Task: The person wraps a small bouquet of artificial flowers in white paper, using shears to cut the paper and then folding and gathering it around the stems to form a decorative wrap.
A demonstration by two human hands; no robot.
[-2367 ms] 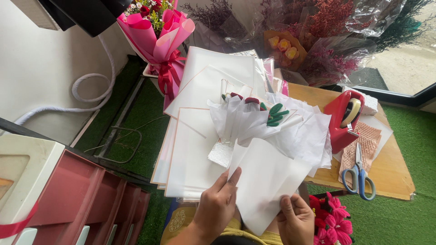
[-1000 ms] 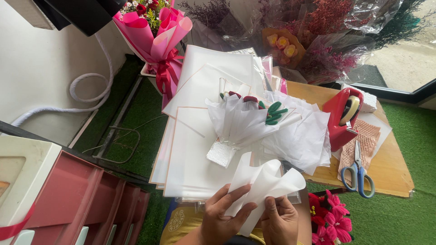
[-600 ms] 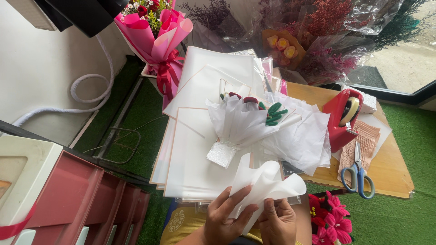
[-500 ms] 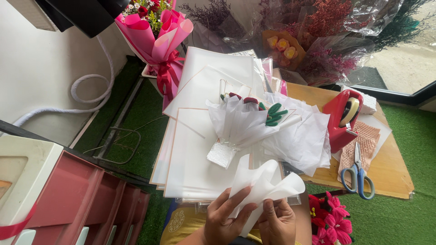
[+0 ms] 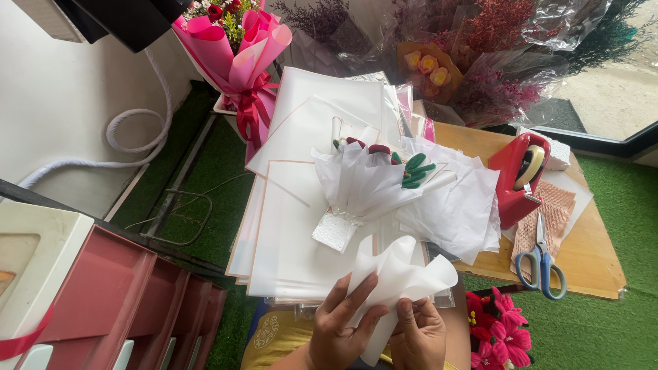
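Both hands hold one sheet of white wrapping paper (image 5: 397, 274), gathered and folded into a ruffled fan above my lap. My left hand (image 5: 343, 329) grips its lower left part with spread fingers. My right hand (image 5: 419, 336) pinches its bottom from below. Just beyond lies a small bouquet (image 5: 373, 178) wrapped in white tissue, with red flowers and green leaves at its top, resting on a stack of large white sheets (image 5: 288, 233).
A red tape dispenser (image 5: 519, 179) and blue-handled scissors (image 5: 543, 257) sit on the wooden table (image 5: 589, 260) at right. A pink-wrapped bouquet (image 5: 236, 55) stands at the back left, cellophane-wrapped dried flowers (image 5: 493, 48) behind. Red drawers (image 5: 116, 301) at left; pink flowers (image 5: 497, 325) by my knee.
The flat white sheet has been gathered and folded into a ruffled bunch between both hands. Over the last second the hands only shifted slightly.
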